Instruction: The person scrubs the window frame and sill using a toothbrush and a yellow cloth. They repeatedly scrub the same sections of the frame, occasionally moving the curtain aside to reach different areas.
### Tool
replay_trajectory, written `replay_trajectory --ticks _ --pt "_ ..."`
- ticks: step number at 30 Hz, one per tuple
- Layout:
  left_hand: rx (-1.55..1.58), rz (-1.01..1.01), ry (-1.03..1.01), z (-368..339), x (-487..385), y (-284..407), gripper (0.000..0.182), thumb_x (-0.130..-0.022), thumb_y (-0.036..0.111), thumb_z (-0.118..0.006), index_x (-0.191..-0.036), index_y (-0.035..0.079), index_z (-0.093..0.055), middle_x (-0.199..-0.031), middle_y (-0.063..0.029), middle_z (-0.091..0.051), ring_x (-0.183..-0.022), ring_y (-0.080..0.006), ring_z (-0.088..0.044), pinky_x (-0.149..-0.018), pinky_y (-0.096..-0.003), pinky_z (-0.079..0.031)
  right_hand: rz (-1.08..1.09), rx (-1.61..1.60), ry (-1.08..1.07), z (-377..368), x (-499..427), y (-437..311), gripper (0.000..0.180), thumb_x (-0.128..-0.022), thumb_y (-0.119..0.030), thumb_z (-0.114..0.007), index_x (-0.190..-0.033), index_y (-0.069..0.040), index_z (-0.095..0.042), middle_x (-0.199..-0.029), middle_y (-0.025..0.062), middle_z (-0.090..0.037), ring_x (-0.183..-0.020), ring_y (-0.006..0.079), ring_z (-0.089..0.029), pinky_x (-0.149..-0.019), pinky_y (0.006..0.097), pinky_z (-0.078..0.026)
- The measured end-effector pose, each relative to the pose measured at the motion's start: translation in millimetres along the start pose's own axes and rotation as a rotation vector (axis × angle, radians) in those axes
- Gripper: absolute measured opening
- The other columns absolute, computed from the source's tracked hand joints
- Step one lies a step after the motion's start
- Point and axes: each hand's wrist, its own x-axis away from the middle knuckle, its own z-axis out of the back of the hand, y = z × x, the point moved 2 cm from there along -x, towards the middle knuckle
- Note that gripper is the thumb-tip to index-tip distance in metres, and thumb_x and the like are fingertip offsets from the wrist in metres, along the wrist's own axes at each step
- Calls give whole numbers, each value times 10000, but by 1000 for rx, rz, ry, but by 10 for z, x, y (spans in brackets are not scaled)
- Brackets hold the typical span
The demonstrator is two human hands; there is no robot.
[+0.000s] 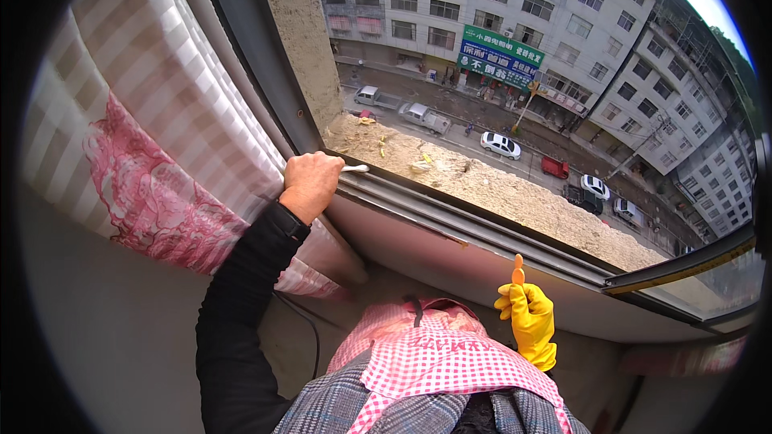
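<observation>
My bare left hand (312, 185) is closed around a slim white handle-like tool (356, 168), whose rounded end sticks out to the right. This hand rests at the corner where the sliding window track (434, 211) meets the side frame (265, 54). In a yellow rubber glove, my right hand (531, 319) is held below the track, apart from it. Its fingers grip a small orange object (518, 269), perhaps a handle, which points up towards the track. The lower part of that object is hidden in the glove.
Outside the track lies a rough ledge (494, 193) with yellow scraps (425, 160), above a street with parked vehicles far below. A patterned curtain (175, 193) hangs at the left. A sliding window pane (718, 283) stands at the right. A dark cable (315, 337) runs near the floor.
</observation>
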Motion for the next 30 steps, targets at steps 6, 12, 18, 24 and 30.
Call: replay_trajectory --ticks 6,12,18,24,30 --pt "13 208 109 168 460 -374 237 -913 146 -590 -1047 287 -726 -776 -68 -655 -711 -293 -710 -567 -426 -535 28 141 -114 -21 -150 -111 239 -1019 -211 -672 -1071 15 -730 -777 45 -707 -629 79 -615 -574 234 -483" --pt "224 258 481 376 1054 -429 353 -867 97 -678 -1183 235 -749 -766 -52 -568 -676 -269 -622 -583 -402 -487 636 605 -171 -515 -779 -355 161 -874 -141 -770 -1032 -122 -751 -743 141 -690 -635 313 -686 -569 399 -528" --pt "232 379 481 7 1301 -514 351 -880 103 -705 -1208 217 -749 -810 -63 -605 -712 -297 -636 -619 -415 -494 977 932 -362 -1480 -1674 -491 167 -917 -219 -657 -859 -67 -693 -709 182 -665 -637 380 -670 -583 468 -521" --pt "229 433 401 -261 1397 -646 330 -882 98 -665 -1183 207 -742 -817 -68 -610 -759 -284 -658 -656 -412 -532 1050 1042 -609 -2382 -2292 -403 200 -902 -210 -629 -839 -31 -690 -701 222 -656 -643 395 -681 -600 471 -528" --pt "256 430 379 -241 1421 -663 316 -878 90 -659 -1167 196 -733 -809 -77 -606 -741 -296 -657 -642 -423 -531 1200 1015 -581 -2901 -2372 -426 298 -923 -255 -619 -737 -28 -671 -666 202 -653 -625 378 -678 -581 456 -516"
